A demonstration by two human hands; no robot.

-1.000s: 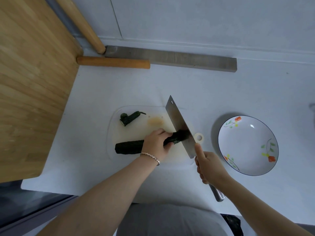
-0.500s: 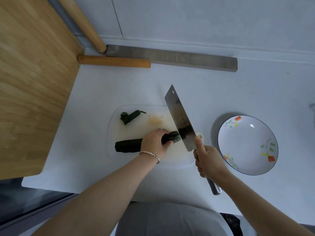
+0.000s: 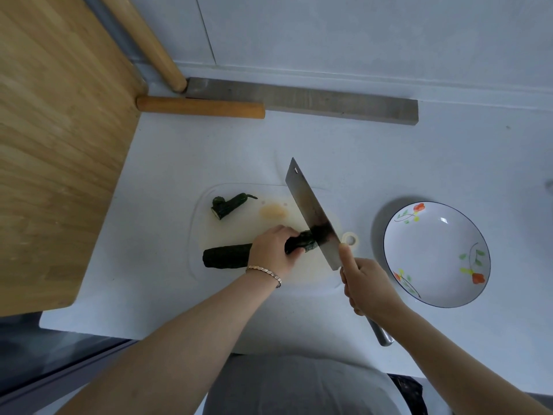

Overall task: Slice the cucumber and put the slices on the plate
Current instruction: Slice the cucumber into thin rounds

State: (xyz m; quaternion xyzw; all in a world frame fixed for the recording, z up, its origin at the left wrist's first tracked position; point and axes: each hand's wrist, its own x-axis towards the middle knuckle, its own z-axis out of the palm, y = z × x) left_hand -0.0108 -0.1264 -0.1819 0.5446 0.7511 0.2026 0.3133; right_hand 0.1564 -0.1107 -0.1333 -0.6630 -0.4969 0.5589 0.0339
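Observation:
A dark green cucumber (image 3: 227,256) lies lengthwise on a pale translucent cutting board (image 3: 245,223). My left hand (image 3: 273,248) grips the cucumber near its right end and pins it to the board. My right hand (image 3: 366,284) holds the steel handle of a cleaver (image 3: 311,214). The blade stands against the cucumber's right tip, just beyond my left fingers. A cut-off stem piece (image 3: 229,205) rests at the board's far left corner. The white plate (image 3: 437,254) with orange flowers sits to the right of the board, with nothing on it.
A wooden board (image 3: 54,139) covers the left side of the white counter. Two wooden rods (image 3: 200,106) and a grey bar (image 3: 302,100) lie along the back wall. The counter's front edge runs just below my forearms.
The cleaver rose off the cucumber half a second ago and has come back down against its right tip. My left hand stayed on the cucumber.

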